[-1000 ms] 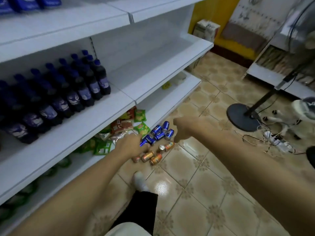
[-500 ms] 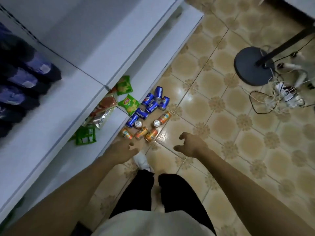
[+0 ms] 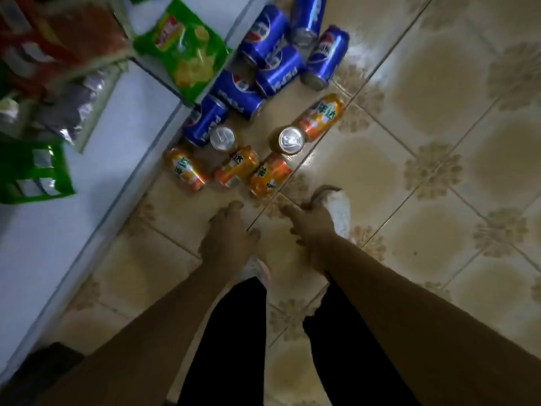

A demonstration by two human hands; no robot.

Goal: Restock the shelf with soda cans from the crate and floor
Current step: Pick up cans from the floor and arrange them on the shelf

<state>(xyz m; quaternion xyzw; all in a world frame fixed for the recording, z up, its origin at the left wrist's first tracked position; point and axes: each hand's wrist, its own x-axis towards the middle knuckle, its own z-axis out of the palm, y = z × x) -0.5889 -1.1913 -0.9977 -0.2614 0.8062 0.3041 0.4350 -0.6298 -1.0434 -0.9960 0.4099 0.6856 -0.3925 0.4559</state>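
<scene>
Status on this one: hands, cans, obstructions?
Left hand and right hand open, empty. Orange soda cans and blue Pepsi cans loose on the floor just ahead. Nothing in between.

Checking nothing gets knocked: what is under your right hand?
A white shoe stands on the tiled floor beneath the right hand, its toe and outer side showing. The rest of the shoe is covered by the hand.
</scene>
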